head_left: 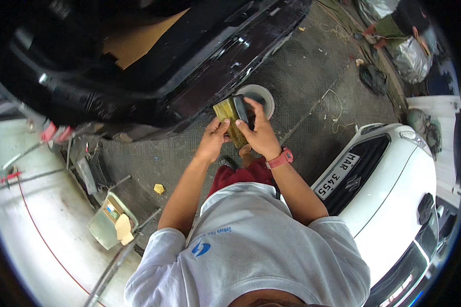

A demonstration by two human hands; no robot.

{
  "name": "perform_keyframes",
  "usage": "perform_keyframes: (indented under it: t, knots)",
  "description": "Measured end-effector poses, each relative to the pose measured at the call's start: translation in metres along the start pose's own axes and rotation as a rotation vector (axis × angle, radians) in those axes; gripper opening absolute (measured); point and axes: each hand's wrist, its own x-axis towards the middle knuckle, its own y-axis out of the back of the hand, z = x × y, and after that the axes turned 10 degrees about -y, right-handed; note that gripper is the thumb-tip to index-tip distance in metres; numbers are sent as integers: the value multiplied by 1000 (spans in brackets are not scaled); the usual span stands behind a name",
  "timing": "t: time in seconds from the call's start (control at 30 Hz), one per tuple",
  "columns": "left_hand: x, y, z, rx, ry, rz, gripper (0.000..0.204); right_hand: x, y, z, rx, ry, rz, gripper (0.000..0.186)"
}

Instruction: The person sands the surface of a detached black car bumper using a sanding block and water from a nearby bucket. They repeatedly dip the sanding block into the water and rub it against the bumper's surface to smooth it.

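My left hand (213,140) is closed on the near-left edge of a yellow-olive sheet (222,109) that looks like sandpaper, its thumb lying on the sheet's face. In my right hand (261,134) is a black block (241,108), gripped between thumb and fingers and pressed against the sheet's right side. The sheet hangs down below the block. Both hands are in front of my body, beside a dark car body (200,94). Just beyond them stands a round pale bucket (272,104), partly hidden by my right hand and the block.
A white car (389,189) stands close on my right. At left are a pale panel (41,215), metal bars (107,273) and an open container (103,229) with items inside. A yellow scrap (159,189) and a thin cord (338,110) lie on the floor. Another person (402,25) is at far right.
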Motion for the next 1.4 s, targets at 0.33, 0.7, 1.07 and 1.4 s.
perform_keyframes:
  t: [0.33, 0.7, 1.07, 1.4]
  knots:
    - [-122, -9, 47, 783, -591, 204, 55, -87, -48, -50, 489, -178, -20, 54]
    - [-154, -32, 62, 806, -594, 29, 52, -98, -27, -56, 460, -70, -31, 45]
    - [-105, -115, 40, 721, -659, -57, 53, -90, 71, -27, 782, -166, -21, 53]
    - [-76, -171, 46, 595, -510, -102, 50, -63, 145, -14, 906, -243, -194, 56]
